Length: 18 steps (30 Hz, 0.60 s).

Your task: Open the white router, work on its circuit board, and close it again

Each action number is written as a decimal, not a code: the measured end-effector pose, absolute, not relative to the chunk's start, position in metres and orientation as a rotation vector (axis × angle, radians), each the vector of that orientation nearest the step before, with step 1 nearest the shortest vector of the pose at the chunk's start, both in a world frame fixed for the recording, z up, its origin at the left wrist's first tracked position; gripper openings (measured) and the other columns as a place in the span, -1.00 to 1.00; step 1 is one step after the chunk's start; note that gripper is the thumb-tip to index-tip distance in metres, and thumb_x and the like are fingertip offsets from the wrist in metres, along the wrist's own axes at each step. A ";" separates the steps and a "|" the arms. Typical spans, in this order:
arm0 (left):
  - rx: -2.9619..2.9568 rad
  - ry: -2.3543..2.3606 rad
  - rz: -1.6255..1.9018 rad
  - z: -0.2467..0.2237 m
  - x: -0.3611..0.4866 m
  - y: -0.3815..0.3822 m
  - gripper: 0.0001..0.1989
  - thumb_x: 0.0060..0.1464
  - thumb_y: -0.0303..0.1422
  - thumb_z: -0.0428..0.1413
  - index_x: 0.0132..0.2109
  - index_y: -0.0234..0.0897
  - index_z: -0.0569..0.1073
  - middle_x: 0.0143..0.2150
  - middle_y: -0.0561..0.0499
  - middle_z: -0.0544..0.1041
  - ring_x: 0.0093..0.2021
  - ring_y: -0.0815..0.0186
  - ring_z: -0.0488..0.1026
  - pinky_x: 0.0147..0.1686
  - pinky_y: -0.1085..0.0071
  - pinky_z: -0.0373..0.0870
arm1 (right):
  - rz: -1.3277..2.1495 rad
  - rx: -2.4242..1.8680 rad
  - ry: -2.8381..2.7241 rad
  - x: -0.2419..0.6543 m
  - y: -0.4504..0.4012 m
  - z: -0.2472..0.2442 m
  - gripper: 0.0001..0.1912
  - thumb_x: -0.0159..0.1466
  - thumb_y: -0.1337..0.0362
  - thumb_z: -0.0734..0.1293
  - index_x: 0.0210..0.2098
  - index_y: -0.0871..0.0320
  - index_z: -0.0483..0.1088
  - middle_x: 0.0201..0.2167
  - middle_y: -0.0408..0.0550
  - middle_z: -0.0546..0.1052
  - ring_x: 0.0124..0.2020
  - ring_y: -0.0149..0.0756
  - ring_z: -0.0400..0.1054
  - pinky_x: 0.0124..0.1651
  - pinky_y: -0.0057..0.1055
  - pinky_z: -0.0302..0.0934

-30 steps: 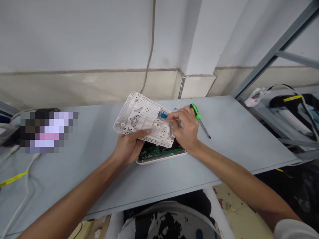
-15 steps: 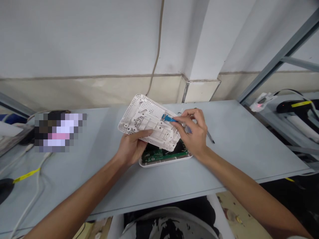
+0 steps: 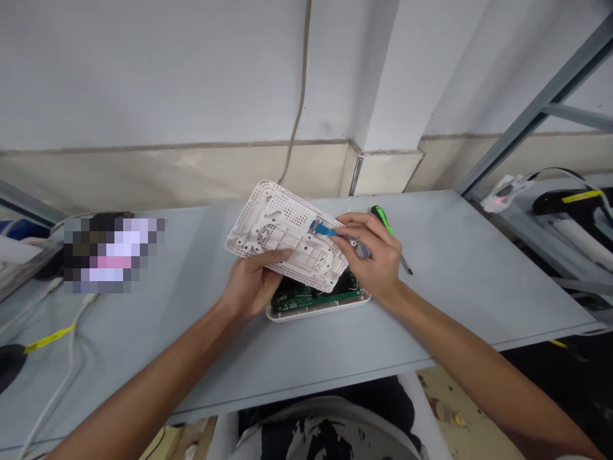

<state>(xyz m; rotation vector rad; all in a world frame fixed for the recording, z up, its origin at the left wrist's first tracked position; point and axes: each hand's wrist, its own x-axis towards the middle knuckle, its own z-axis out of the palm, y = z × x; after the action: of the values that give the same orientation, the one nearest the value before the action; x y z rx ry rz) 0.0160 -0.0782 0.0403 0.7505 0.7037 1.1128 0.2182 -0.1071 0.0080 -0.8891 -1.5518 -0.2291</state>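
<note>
Two bare hands work close together above a pale grey table [image 3: 479, 281]: the left hand [image 3: 251, 284] clamps a white perforated plastic cover [image 3: 282, 223] over a green circuit board [image 3: 311, 297] in a white tray [image 3: 318, 315], and the right hand [image 3: 371, 255] pinches a blue connector [image 3: 322, 228] on it, just beside a green-handled screwdriver [image 3: 382, 220].

This is an electronics repair workshop or workbench area. Between the left hand [image 3: 251, 284] and right hand [image 3: 371, 255] lie a white perforated plastic casing [image 3: 282, 223] and a green circuit board [image 3: 306, 298], on a long pale grey workbench [image 3: 454, 275]. Just beyond the right hand is a green-and-black screwdriver [image 3: 382, 219]. Right of that hand stands a grey metal shelving frame [image 3: 536, 108]; left of the left hand run white cables [image 3: 62, 345].
</note>
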 end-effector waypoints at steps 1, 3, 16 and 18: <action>0.747 0.703 1.116 0.040 0.017 -0.079 -0.25 -0.13 -0.66 0.34 0.25 -0.19 0.51 0.13 -0.09 0.68 0.34 -0.17 0.47 0.35 -0.03 0.48 | -0.253 -0.877 -1.556 0.218 -0.106 0.008 -0.80 0.38 0.45 0.43 -0.08 0.05 0.57 -0.08 -0.04 0.61 -0.10 -0.23 0.59 -0.10 -0.16 0.62; 0.737 0.710 1.120 0.039 0.018 -0.081 -0.25 -0.13 -0.67 0.34 0.25 -0.18 0.50 0.13 -0.09 0.67 0.33 -0.16 0.48 0.35 -0.03 0.48 | -0.286 -0.856 -1.561 0.217 -0.104 0.007 -0.78 0.38 0.48 0.41 -0.07 0.06 0.56 -0.07 -0.04 0.62 -0.11 -0.25 0.59 -0.15 -0.20 0.61; 0.703 0.710 1.142 0.042 0.024 -0.085 -0.25 -0.11 -0.69 0.30 0.25 -0.16 0.50 0.15 -0.08 0.66 0.35 -0.10 0.47 0.35 0.02 0.50 | -0.348 -0.900 -1.429 0.203 -0.097 0.007 -0.85 0.38 0.43 0.42 -0.22 0.04 0.58 -0.16 -0.06 0.57 -0.17 -0.25 0.57 -0.26 -0.20 0.63; 0.706 0.707 1.156 0.045 0.023 -0.083 -0.24 -0.14 -0.70 0.30 0.25 -0.19 0.49 0.16 -0.08 0.66 0.35 -0.10 0.47 0.36 0.02 0.48 | -0.328 -0.897 -1.423 0.203 -0.097 0.008 -0.88 0.37 0.41 0.45 -0.25 0.05 0.57 -0.14 -0.05 0.57 -0.14 -0.25 0.57 -0.20 -0.17 0.64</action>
<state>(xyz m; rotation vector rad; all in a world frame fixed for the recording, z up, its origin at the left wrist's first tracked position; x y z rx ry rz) 0.0228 -0.0829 0.0449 0.7063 0.7065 1.1555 0.2026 -0.0970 0.0077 -0.8974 -1.4233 -0.3283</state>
